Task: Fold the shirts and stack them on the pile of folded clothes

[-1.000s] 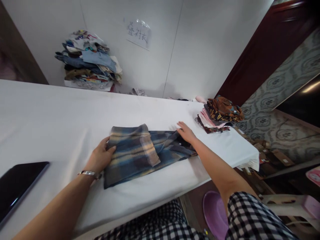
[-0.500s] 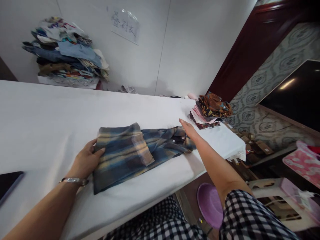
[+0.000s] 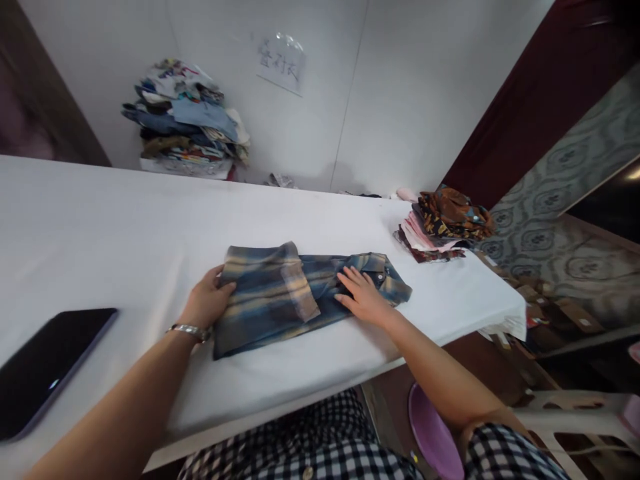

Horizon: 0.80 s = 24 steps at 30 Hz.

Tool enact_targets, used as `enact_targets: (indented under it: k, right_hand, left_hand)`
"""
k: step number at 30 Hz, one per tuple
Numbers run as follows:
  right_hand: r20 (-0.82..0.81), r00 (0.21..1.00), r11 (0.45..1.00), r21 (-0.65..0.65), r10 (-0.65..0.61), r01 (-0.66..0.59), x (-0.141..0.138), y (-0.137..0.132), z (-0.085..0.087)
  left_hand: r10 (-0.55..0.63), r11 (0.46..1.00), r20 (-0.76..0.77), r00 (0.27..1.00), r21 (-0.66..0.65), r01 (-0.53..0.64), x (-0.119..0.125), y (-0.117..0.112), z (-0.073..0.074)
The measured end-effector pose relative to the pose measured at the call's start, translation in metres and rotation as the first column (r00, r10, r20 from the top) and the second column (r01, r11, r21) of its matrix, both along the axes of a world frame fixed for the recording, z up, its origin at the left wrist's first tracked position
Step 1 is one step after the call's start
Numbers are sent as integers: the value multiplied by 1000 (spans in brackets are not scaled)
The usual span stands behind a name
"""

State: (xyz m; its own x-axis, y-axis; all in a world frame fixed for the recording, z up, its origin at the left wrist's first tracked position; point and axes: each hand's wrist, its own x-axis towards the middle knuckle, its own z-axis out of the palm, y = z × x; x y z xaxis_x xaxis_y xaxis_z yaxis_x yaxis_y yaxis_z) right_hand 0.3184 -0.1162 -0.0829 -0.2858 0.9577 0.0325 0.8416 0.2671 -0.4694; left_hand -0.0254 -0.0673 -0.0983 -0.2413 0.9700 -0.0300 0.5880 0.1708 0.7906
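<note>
A blue, yellow and dark plaid shirt (image 3: 265,293) lies on the white-covered table (image 3: 165,213), folded into a long strip. Its left end is doubled over toward the middle; the collar and a button show at the right end. My left hand (image 3: 206,301) grips the folded left edge, thumb on top of the fabric and the other fingers partly hidden. Flat on the shirt just below the collar rests my right hand (image 3: 366,299), fingers spread, holding nothing.
A phone (image 3: 55,360) lies on the table at left. Folded clothes (image 3: 450,217) are stacked at the right end. A tall clothes pile (image 3: 190,127) stands by the back wall, under a paper sign (image 3: 281,63). Below the front edge is a purple basin (image 3: 433,430).
My right hand has moved left from beyond the collar and now lies on the shirt. My left hand stays at the folded edge. The view has swung left, showing more of the phone.
</note>
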Motion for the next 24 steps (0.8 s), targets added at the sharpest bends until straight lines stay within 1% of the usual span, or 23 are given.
enact_targets:
  k: [2, 4, 6, 7, 9, 11, 12, 14, 15, 16, 17, 18, 20, 21, 22, 23, 24]
  right_hand:
    - [-165, 985, 998, 51, 53, -45, -22, 3, 14]
    - [-349, 927, 991, 62, 134, -120, -50, 5, 26]
    - [-477, 859, 982, 47, 184, -185, -78, 8, 32]
    - [-512, 840, 980, 27, 182, -196, -90, 9, 32]
    - [-525, 843, 980, -74, 119, -185, -109, 11, 27]
    - [-480, 876, 971, -187, 43, -150, -121, 12, 18]
    - [-455, 890, 966, -221, 22, -136, -124, 12, 12]
    - [-454, 891, 966, -224, 14, -129, -125, 9, 3]
    - [-491, 871, 969, -213, 6, -126, -123, 8, -1]
    - [-550, 835, 969, -214, -18, -120, -120, 6, -2]
    - [-626, 778, 967, -227, -56, -114, -115, 4, -3]
    - [-708, 699, 964, -246, -104, -105, -109, 2, -2]
    - [-847, 494, 957, -276, -198, -90, -92, -2, 1]
    - [-894, 384, 957, -280, -230, -78, -82, -4, 3]
    - [-924, 282, 956, -287, -258, -64, -71, -6, 5]
    - [-937, 195, 951, -304, -289, -55, -60, -8, 6]
    - [-938, 121, 941, -333, -326, -50, -49, -10, 6]
  left_hand:
    - [0, 1000, -3, 1000, -24, 0, 0, -2, 4]
    - [-3, 999, 29, 1000, -39, 4, 1, -4, 7]
    - [-2, 999, 90, 996, -40, 6, 2, -8, 9]
    - [7, 999, 125, 992, -40, -2, 3, -10, 9]
    - [24, 999, 205, 978, -36, -17, 3, -12, 10]
    - [28, 999, 305, 952, -27, -21, 3, -13, 13]
    - [20, 1000, 364, 931, -25, -11, 4, -12, 16]
    - [-3, 1000, 477, 879, -24, 16, 9, -10, 29]
    - [-19, 999, 522, 853, -19, 34, 15, -8, 38]
    - [-40, 999, 554, 832, -6, 52, 23, -8, 48]
    - [-64, 998, 572, 818, 14, 69, 33, -7, 60]
    - [-95, 995, 580, 809, 38, 89, 46, -8, 72]
    - [-193, 980, 596, 779, 85, 177, 76, -10, 93]
    - [-263, 962, 616, 743, 108, 251, 91, -12, 100]
    - [-335, 935, 638, 693, 135, 329, 105, -13, 105]
    - [-402, 902, 656, 638, 166, 397, 117, -13, 107]
    - [-451, 876, 659, 602, 199, 439, 126, -12, 105]
